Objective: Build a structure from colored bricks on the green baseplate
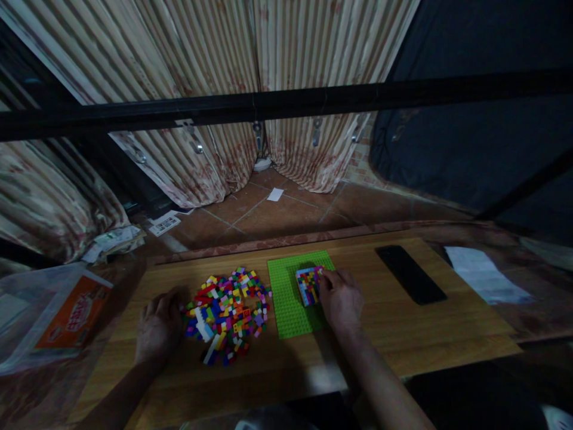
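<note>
A green studded baseplate (286, 304) lies on the wooden table. On its upper right part sits a small block of multicoloured building bricks (308, 286), with light blue bricks along its left side. My right hand (342, 298) is at that block's right edge, thumb and fingers pinched together; whatever is between the fingertips is hidden. To the left of the baseplate spreads a pile of loose building bricks (228, 310) in many colours. My left hand (157, 327) rests on the table at the pile's left edge, fingers loosely bent and apart, with nothing visible in them.
A black phone (410, 273) lies on the table (385, 340) at the right. A clear plastic bin (27, 334) with an orange packet (74, 312) stands left of the table. Papers (483, 275) lie beyond the right edge. A dark metal bar (286, 101) crosses before striped curtains (304, 54).
</note>
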`<action>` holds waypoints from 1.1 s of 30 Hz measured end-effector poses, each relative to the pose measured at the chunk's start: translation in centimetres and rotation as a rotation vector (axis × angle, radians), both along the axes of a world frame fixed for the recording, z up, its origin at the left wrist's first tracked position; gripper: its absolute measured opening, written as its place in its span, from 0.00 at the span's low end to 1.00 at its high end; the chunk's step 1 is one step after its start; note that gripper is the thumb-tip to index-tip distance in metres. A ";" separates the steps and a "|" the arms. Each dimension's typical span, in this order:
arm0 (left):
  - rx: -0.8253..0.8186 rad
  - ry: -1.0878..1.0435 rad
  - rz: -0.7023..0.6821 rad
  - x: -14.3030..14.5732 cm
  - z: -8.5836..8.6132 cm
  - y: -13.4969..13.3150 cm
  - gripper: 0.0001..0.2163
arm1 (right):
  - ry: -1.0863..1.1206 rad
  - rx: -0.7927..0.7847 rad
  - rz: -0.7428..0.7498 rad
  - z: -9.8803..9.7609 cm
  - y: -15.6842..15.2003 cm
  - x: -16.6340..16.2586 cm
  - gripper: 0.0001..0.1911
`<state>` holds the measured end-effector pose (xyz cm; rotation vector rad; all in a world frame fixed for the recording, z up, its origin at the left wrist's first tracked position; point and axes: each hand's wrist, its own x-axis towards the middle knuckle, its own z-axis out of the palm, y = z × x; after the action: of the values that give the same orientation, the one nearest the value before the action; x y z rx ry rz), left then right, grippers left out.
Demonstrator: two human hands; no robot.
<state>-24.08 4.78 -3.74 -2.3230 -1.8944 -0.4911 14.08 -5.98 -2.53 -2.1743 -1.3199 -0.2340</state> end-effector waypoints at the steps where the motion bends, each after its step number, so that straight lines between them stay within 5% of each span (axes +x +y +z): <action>1: 0.000 0.006 -0.003 0.0 0.0 0.0 0.17 | -0.004 0.002 0.005 0.0 0.0 0.0 0.14; 24: -0.002 -0.004 0.007 0.4 0.5 -0.2 0.18 | 0.109 0.034 0.117 -1.4 -0.9 -0.2 0.19; 33: 0.023 0.005 0.010 -0.1 -0.3 0.0 0.18 | 0.265 0.234 0.157 -2.0 -2.7 0.6 0.19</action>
<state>-24.17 4.81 -4.02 -2.2975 -1.8869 -0.5028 14.66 -8.67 -4.58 -1.8260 -1.2371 -0.0338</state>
